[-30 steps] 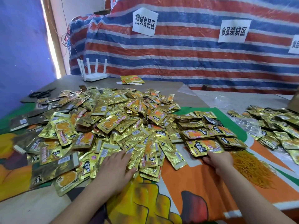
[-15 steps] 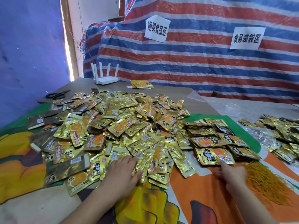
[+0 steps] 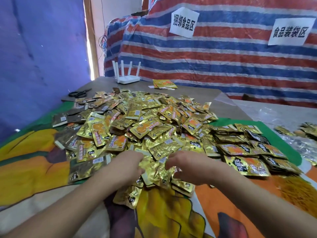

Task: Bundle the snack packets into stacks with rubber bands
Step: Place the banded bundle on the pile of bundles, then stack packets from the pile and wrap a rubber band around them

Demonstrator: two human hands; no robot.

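A white router (image 3: 127,79) with upright antennas stands at the far end of the desk (image 3: 197,95), black scissors (image 3: 79,93) lie near its left edge, and two paper signs (image 3: 183,22) hang on the striped tarpaulin (image 3: 223,66) behind.

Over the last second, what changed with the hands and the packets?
The right hand left the stacks on the right and moved left into the near edge of the loose pile, beside the left hand. Both now gather packets there; the exact grip is unclear. Pile, stacks and rubber bands lie as before.
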